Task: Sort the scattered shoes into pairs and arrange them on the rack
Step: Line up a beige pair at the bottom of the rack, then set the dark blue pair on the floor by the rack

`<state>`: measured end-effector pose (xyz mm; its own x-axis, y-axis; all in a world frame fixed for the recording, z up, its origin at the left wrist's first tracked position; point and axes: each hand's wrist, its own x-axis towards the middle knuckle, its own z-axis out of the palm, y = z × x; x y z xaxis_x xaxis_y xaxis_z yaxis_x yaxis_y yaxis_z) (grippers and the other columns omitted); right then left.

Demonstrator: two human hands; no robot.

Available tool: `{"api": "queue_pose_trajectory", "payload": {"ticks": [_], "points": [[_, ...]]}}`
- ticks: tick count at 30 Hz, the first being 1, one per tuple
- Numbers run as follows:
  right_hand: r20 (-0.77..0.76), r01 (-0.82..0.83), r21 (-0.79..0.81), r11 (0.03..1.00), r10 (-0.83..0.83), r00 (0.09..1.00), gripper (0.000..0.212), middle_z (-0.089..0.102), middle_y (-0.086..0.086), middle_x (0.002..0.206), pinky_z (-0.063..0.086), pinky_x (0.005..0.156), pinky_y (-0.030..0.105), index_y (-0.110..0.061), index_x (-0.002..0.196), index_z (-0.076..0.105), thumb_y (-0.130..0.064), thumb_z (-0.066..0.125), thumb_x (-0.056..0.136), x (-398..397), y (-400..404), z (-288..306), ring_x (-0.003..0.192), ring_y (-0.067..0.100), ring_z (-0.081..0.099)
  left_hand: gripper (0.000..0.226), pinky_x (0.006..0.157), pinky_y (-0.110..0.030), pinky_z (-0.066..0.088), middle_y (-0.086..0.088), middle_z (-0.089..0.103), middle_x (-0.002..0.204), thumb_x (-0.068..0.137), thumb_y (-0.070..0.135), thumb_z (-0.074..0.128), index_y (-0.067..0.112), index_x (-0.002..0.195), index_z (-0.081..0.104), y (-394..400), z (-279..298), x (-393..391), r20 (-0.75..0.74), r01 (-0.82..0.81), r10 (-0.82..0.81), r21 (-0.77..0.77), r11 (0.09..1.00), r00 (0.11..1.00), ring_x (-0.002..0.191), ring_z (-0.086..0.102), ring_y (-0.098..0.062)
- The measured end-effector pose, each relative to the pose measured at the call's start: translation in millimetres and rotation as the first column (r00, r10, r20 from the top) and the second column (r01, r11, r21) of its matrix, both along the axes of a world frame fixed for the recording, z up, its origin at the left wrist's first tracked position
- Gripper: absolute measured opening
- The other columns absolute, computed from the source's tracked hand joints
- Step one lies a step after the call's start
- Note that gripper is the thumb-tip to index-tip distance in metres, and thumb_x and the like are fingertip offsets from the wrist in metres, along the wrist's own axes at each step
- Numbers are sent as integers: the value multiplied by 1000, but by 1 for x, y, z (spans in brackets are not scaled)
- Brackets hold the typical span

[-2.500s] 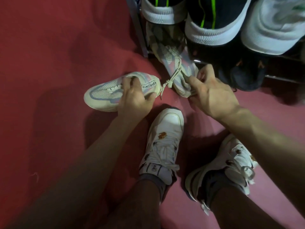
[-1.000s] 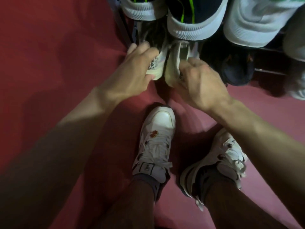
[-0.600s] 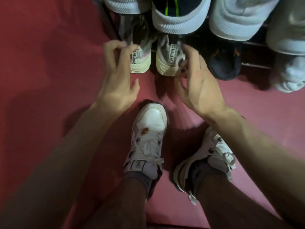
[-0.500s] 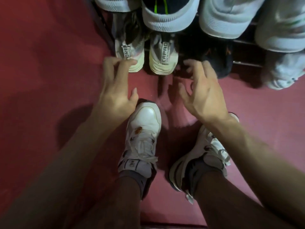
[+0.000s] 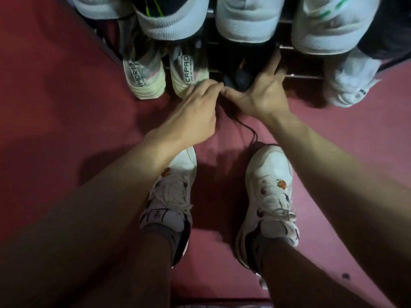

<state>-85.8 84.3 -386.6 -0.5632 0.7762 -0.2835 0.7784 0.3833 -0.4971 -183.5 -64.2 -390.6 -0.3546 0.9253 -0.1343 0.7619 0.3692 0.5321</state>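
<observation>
- The floor (image 5: 55,107) is a dull red, smooth sheet, dimly lit, with heavy shadows pooling under the arms and a small dark speck (image 5: 345,276) near the lower right.
- A dark metal shoe rack (image 5: 298,77) runs along the top of the view; only a few of its thin horizontal bars show between the shoes.
- On the lower tier, at the left, a pair of cream mesh trainers with printed heel tabs (image 5: 166,74) stands side by side, heels toward the person, touching or nearly so.
- Just right of that pair sits a dark navy shoe (image 5: 241,77), deep in shadow; its shape and whether a partner lies beside it are hard to make out.
- The left hand (image 5: 195,112) reaches in with fingers curled and tips pressed together at the dark shoe's heel; I cannot tell what, if anything, they pinch.
- The right hand (image 5: 260,94) lies spread over the dark shoe, thumb meeting the left fingertips and the long fingers stretched up against the rack bar.
- A thin black lace (image 5: 249,130) trails from under the hands down across the floor toward the person's right foot.
- A white trainer (image 5: 349,81) stands farther right on the lower tier.
- The upper-tier shoes, white-soled, one black with green stripes (image 5: 160,14), are cut off by the top edge.
- The person's own white laced sneakers (image 5: 270,185) stand planted on the floor below.
</observation>
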Motion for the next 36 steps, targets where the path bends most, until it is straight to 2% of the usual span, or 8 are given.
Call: {"api": "queue_pose_trajectory", "payload": {"ticks": [4, 11, 15, 19, 23, 27, 30, 36], "points": [[-130, 71, -13, 997, -72, 989, 132, 34, 26, 145, 52, 100, 47, -6, 160, 6, -67, 79, 69, 0, -5, -9, 124, 46, 55, 68, 121, -35, 26, -12, 43, 156, 83, -6, 45, 2, 151, 40, 1, 2, 4, 60, 27, -25, -37, 999, 998, 141, 43, -29], [-187, -71, -26, 997, 65, 980, 122, 39, 19, 142, 32, 95, 12, -11, 161, 13, -30, 88, 66, 80, 5, 1, 119, 16, 39, 56, 117, -29, 34, -5, 48, 140, 92, 1, 51, 11, 148, 46, -16, 18, 2, 145, -98, 95, 13, 995, 985, 130, 50, -19], [-206, -232, 13, 973, 230, 951, 121, 40, 8, 147, 26, 108, 4, -4, 160, 18, -29, 83, 61, 151, 13, -2, 135, 22, 41, 62, 112, -34, 41, -7, 45, 139, 90, 1, 54, 12, 150, 41, -15, 23, 3, 144, -132, 124, 48, 990, 982, 127, 49, -15], [-117, -358, -73, 931, 348, 930, 123, 41, 3, 147, 46, 108, 40, -17, 159, 22, -32, 85, 55, 191, 29, -1, 134, 22, 46, 79, 114, -41, 40, -12, 37, 143, 83, 6, 64, 15, 154, 31, -5, 29, 10, 52, -67, 62, 93, 993, 997, 132, 43, -25], [53, -462, -164, 871, 476, 878, 120, 45, 1, 145, 43, 105, 35, -21, 155, 25, -23, 92, 56, 210, 46, 0, 126, 18, 49, 113, 117, -53, 31, -7, 21, 158, 64, 20, 78, 34, 158, 17, 8, 31, 21, -106, 156, -166, -91, 984, 980, 140, 28, -34], [250, -534, 50, 844, 507, 825, 114, 41, 7, 140, 48, 92, 54, -21, 155, 23, -36, 83, 60, 201, 49, -3, 110, 37, 45, 123, 118, -59, 22, 5, 3, 165, 63, 38, 88, 36, 157, 9, 24, 15, 35, -24, 323, -361, -394, 861, 932, 153, 6, -31], [347, -515, 135, 846, 447, 825, 110, 36, 13, 139, 50, 85, 53, -15, 154, 25, -35, 80, 61, 189, 33, 2, 108, 38, 44, 109, 117, -60, 31, 4, 6, 163, 64, 43, 90, 29, 150, 25, 30, 10, 39, 45, 338, -347, -375, 863, 937, 153, 5, -30], [413, -572, 129, 810, 480, 774, 89, 43, 12, 116, 49, 75, 48, -13, 128, 45, -55, 77, 56, 196, -27, 6, 99, 34, 47, 38, 116, -51, 33, 1, 9, 166, 78, 24, 81, 28, 112, 64, 18, 16, 27, 98, 388, -378, -325, 862, 921, 150, 15, -30]]}}
